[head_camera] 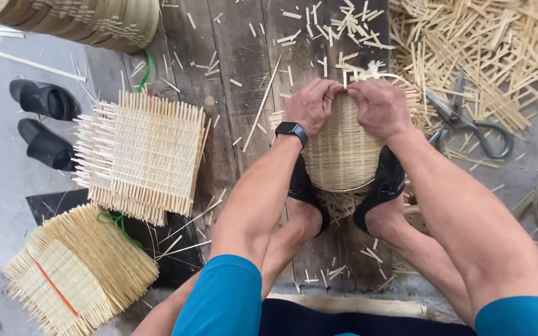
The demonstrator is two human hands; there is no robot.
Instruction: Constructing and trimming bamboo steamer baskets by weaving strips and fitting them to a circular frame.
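A round woven bamboo basket (342,149) rests on a dark wooden board, pinned between my two feet in black sandals. My left hand (309,104), with a black watch on its wrist, grips the basket's far rim from the left. My right hand (380,107) grips the same rim just to the right, fingers curled over the edge. The two hands nearly touch at the top of the basket, where loose strip ends stick up.
Grey scissors (468,121) lie right of the basket on a heap of cut bamboo strips (487,50). Two stacks of square woven mats (141,152) (76,267) sit at left, beside black slippers (42,121). Stacked baskets (88,22) stand at top left.
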